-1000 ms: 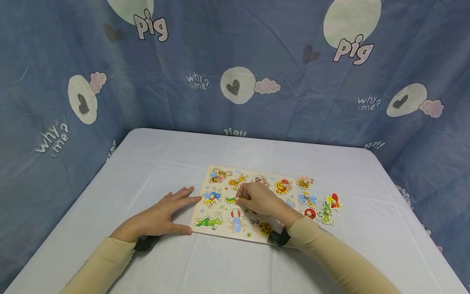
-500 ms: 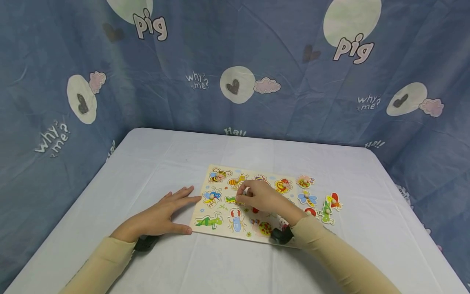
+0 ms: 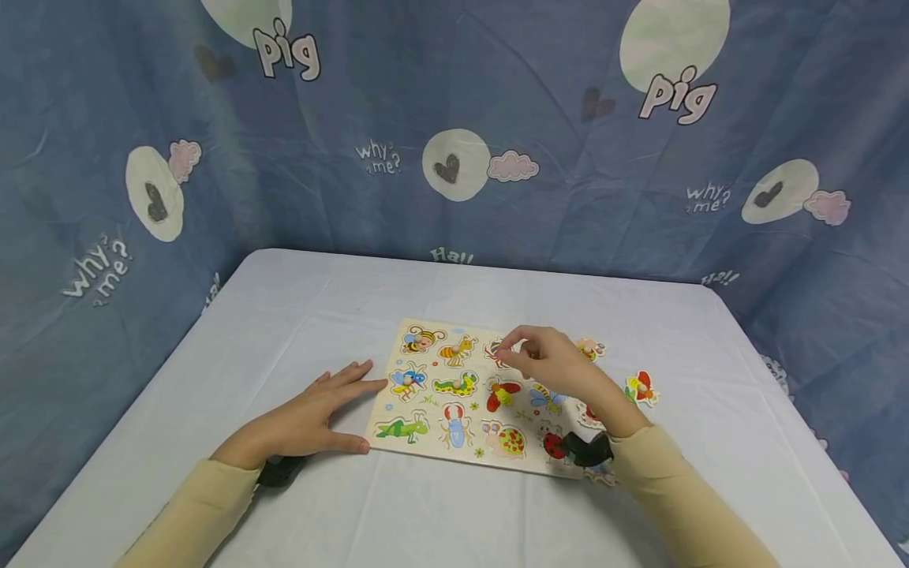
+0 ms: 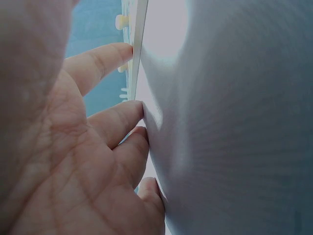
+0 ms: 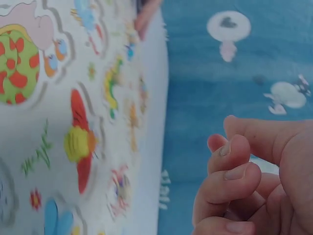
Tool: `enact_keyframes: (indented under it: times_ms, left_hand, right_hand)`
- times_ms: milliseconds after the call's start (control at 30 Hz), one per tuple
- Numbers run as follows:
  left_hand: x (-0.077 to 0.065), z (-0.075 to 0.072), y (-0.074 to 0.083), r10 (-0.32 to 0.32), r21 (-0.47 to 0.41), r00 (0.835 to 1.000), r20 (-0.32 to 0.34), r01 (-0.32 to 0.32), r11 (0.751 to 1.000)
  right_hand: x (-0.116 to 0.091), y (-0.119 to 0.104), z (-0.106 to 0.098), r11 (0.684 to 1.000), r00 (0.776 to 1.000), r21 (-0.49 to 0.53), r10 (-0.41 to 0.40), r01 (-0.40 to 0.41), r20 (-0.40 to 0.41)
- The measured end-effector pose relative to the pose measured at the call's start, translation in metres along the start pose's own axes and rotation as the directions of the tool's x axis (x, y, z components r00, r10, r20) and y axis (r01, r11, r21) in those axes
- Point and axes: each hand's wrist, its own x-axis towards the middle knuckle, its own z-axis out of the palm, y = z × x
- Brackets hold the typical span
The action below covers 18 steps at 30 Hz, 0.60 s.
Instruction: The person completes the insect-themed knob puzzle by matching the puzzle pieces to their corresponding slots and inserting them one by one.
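A wooden insect puzzle board (image 3: 429,447) lies on the table, a knobbed caterpillar piece (image 3: 454,384) sitting in its middle row. My left hand (image 3: 305,418) rests beside the board with spread fingers. In the left wrist view, one fingertip of that left hand (image 4: 68,147) touches the board's edge (image 4: 139,39). Over the back right of the board hovers my right hand (image 3: 550,361), thumb and index finger apart and nothing held. The right wrist view shows this right hand (image 5: 220,188) loosely curled, off to the side of the board's red-winged insect picture (image 5: 80,144).
Right of the board lie loose insect pieces, among them a red-winged piece (image 3: 642,388) and a snail piece (image 3: 591,348), partly behind my right hand. A white cloth (image 3: 341,300) covers the table. A blue printed curtain (image 3: 355,205) hangs around the back and sides.
My right hand has let go of the caterpillar piece and moved up and to the right, uncovering the board's middle. My left hand has stayed in place.
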Motion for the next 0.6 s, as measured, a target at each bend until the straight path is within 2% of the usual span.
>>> enact_keyframes:
  times_ms: [333,600]
  left_hand:
    - [0.000,-0.001,0.000,0.007,-0.009,1.000,0.004,-0.007,1.000]
    - [-0.001,-0.001,0.002,0.005,-0.018,1.000,-0.002,-0.005,1.000]
  right_hand:
    - [-0.047,0.021,-0.034,0.994,0.990,0.078,0.085,-0.077,-0.109]
    - [-0.070,0.041,-0.045,0.983,0.975,0.133,0.147,-0.126,-0.167]
